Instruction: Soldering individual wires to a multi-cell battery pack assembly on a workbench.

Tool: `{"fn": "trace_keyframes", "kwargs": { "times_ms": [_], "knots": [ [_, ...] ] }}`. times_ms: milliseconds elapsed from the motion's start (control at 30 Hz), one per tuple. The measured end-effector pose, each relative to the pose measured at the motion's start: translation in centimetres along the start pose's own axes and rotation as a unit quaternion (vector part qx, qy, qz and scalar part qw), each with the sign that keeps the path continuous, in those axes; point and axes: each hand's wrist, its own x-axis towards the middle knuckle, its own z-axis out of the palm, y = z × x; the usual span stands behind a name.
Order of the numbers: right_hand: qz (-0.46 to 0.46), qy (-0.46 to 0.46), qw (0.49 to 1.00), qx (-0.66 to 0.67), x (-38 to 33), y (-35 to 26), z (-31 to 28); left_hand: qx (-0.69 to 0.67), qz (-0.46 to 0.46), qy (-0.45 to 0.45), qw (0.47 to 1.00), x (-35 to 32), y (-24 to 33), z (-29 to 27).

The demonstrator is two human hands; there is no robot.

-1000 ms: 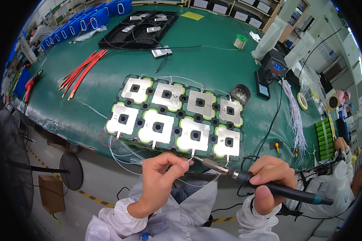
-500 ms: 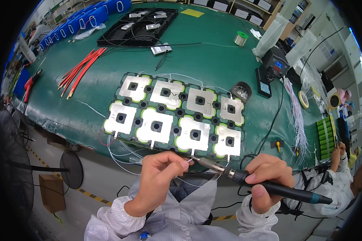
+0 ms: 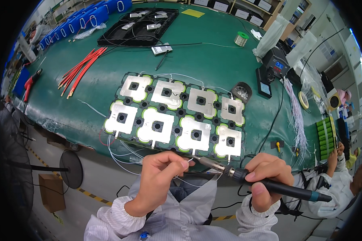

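Note:
A battery pack [image 3: 177, 116] of green cells with silvery nickel plates lies on the green bench mat [image 3: 213, 64] near its front edge. My left hand [image 3: 159, 176] pinches a thin white wire [image 3: 185, 164] just below the pack's front edge. My right hand [image 3: 267, 180] grips a dark soldering iron [image 3: 269, 185] whose metal tip points left and meets the wire end between my fingers. More white wires [image 3: 120, 154] hang off the pack's front-left corner.
A soldering station [image 3: 274, 66], a tip-cleaner pot [image 3: 241, 91] and a solder spool [image 3: 241, 39] stand at the right. Red cables [image 3: 82, 70] lie at the left, a black tray [image 3: 138, 26] at the back. A bundle of white wires [image 3: 297, 120] and green cells [image 3: 326, 136] lie right, beside another person [image 3: 342, 176].
The view has shifted slightly. My hands stay together below the pack, with the iron tip still at the wire.

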Motion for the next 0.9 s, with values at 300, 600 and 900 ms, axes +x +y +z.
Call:
{"fn": "trace_keyframes", "kwargs": {
  "times_ms": [300, 600, 900],
  "knots": [
    [0.009, -0.003, 1.0, 0.005, -0.03, 0.07, -0.14, 0.005, 0.005, 0.002, 1.0, 0.06, -0.16, -0.07],
    [0.015, 0.107, 0.993, 0.041, -0.81, 0.11, -0.5, -0.003, 0.007, 0.007, 1.0, 0.05, -0.21, 0.11],
    [0.012, 0.129, 0.99, 0.051, -0.9, 0.19, -0.5, -0.002, 0.004, 0.014, 1.0, -0.03, -0.09, 0.29]
  ]
}}
